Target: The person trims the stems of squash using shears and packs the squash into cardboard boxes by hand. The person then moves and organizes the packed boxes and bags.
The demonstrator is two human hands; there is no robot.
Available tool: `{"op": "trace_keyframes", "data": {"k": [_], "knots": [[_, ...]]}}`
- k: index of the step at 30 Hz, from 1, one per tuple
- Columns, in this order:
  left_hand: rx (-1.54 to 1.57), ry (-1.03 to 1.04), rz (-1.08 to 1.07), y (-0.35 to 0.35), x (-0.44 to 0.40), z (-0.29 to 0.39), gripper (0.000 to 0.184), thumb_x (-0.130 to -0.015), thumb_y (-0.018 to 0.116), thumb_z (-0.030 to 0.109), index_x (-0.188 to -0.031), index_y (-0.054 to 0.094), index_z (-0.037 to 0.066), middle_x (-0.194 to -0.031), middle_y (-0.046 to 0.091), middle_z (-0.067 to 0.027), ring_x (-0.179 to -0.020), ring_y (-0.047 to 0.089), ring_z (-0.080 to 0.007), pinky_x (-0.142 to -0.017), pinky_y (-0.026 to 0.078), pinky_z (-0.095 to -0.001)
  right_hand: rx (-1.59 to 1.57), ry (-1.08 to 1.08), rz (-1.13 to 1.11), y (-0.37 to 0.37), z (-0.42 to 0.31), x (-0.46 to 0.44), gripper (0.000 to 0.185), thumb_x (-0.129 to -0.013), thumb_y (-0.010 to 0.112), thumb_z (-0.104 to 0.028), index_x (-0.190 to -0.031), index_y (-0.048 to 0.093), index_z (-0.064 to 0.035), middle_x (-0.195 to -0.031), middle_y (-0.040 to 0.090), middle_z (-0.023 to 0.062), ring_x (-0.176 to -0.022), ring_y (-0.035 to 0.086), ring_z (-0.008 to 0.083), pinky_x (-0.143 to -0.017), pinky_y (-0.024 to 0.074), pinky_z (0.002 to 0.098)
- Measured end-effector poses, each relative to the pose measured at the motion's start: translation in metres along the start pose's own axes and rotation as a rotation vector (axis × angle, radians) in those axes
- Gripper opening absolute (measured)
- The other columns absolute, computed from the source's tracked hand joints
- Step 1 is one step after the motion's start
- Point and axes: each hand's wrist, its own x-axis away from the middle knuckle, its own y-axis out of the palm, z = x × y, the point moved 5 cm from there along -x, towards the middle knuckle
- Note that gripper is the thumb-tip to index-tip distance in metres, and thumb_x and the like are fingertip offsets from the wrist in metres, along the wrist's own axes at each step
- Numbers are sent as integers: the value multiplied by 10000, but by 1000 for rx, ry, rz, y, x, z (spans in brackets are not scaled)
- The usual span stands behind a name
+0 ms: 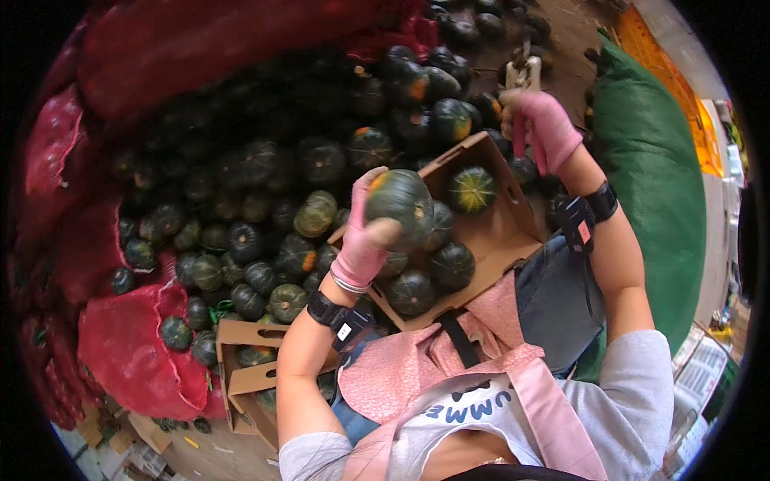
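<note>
My left hand (362,247), in a pink fingerless-looking glove, grips a dark green kabocha squash (401,210) with an orange patch. It is held over the left side of an open cardboard box (520,216). Inside the box sit several more squashes, among them a yellow-streaked one (472,190) and a dark one (412,292). My right hand (547,132), gloved in pink too, is raised beyond the box's far right corner. Its fingers are closed round pruning shears (524,74) whose metal head points away from me; motion blurs the blades.
A large heap of squashes (261,160) spreads beyond and left of the box. Red mesh sacks (132,345) line the left side. A second cardboard box (249,377) with squashes stands by my left forearm. To the right lies a long green sack (654,192).
</note>
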Motion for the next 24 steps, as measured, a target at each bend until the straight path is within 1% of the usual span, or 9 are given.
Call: {"op": "trace_keyframes", "data": {"k": [2, 6, 10, 12, 14, 16, 19, 22, 24], "knots": [[-721, 321, -164, 34, -6, -2, 740, -570, 771, 242, -1228, 451, 135, -1210, 478, -153, -1101, 489, -335, -912, 441, -476, -399, -25, 110, 1, -11, 12, 295, -795, 621, -276, -874, 567, 3, -725, 576, 77, -653, 549, 211, -650, 483, 320], [-1527, 769, -532, 95, -3, -87, 487, -649, 668, 230, -1121, 556, 191, -1243, 450, -179, -1099, 471, -362, -898, 395, -529, -122, -28, -80, -18, 8, 0, 310, -789, 629, -279, -887, 574, 11, -722, 576, 92, -639, 555, 209, -688, 474, 336], [-1844, 768, -425, 68, -5, -172, 508, -701, 616, 271, -1198, 517, 240, -1397, 341, -131, -1274, 335, -324, -1016, 260, -549, 296, -102, -8, -3, -8, 32, 288, -785, 572, -300, -863, 565, -22, -611, 540, 89, -401, 477, 165, -320, 382, 254], [-1687, 316, -513, 67, -4, -141, 617, -766, 622, 319, -1315, 415, 125, -1452, 258, -153, -1340, 230, -352, -1068, 202, -524, 375, -29, -14, -9, 4, 33, 292, -774, 573, -308, -879, 542, -38, -591, 491, 58, -363, 427, 138, -234, 289, 252], [-1462, 368, -495, 51, 10, -83, 635, -792, 630, 298, -1328, 385, 62, -1423, 285, -205, -1300, 284, -389, -1070, 244, -463, 406, 12, 41, -25, 31, 29, 288, -761, 595, -278, -906, 513, -42, -594, 461, 39, -345, 392, 124, -248, 295, 249], [-1288, 296, -297, 14, 35, -29, 411, -803, 631, 246, -1135, 516, 35, -1159, 525, -190, -1051, 522, -345, -890, 439, -397, 494, 131, -14, -39, 60, 21, 367, -759, 608, -283, -985, 489, -19, -699, 491, 88, -311, 392, 159, -225, 320, 297], [-1334, -344, 48, -60, 88, -4, 238, -816, 611, 255, -773, 601, 21, -716, 600, -121, -663, 601, -290, -619, 476, -355, 485, 260, -98, -48, 113, 11, 389, -748, 614, -283, -988, 465, -15, -637, 483, 83, -288, 397, 187, -213, 331, 313], [-939, -808, 280, -104, 141, -30, 353, -858, 591, 259, -1073, 524, -13, -760, 629, -90, -685, 628, -180, -598, 486, -279, 373, 378, -146, -37, 134, 19, 306, -741, 605, -278, -874, 455, -47, -512, 454, 57, -280, 388, 180, -213, 305, 291], [-585, -662, 377, -122, 157, -65, 434, -878, 581, 253, -1186, 436, -17, -897, 614, -75, -720, 618, -133, -628, 507, -258, 319, 261, -169, -48, 157, 0, 271, -741, 600, -287, -802, 470, -58, -510, 468, 71, -307, 417, 170, -223, 305, 285]]}}
